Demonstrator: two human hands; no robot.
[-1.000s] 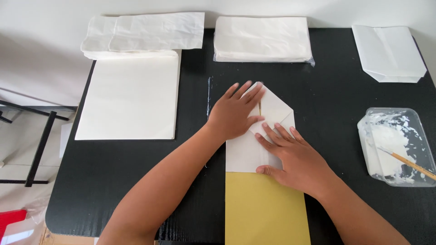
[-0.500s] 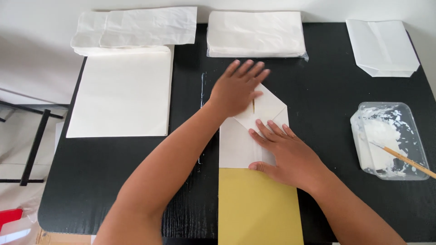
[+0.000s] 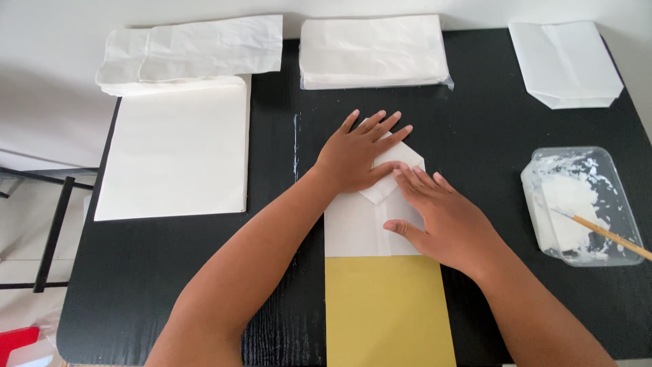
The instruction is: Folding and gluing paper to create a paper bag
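A: White paper, folded to a point at the top (image 3: 380,204), lies mid-table on the black table (image 3: 475,143), its lower end over a yellow sheet (image 3: 387,312). Left hand (image 3: 356,153) flat on it, fingers spread, gripping nothing. Right hand (image 3: 441,217) also flat, fingertips on the small folded flap, nothing grasped.

B: Tips for the step?

A: Looks like pressing a glued fold. I'd keep the left palm pinning the top and rub along the crease from the centre outward, edges aligned, even pressure so glue doesn't squeeze out.

B: Anything unclear?

A: Both palms cover much of the fold, so can't tell if the flaps meet cleanly or whether glue sits under them. Yellow sheet is cut off at the bottom edge. Brush (image 3: 608,234) in the plastic tray of paste (image 3: 577,204) runs out of frame right. Depth of the white stacks (image 3: 373,51) is hard to judge.
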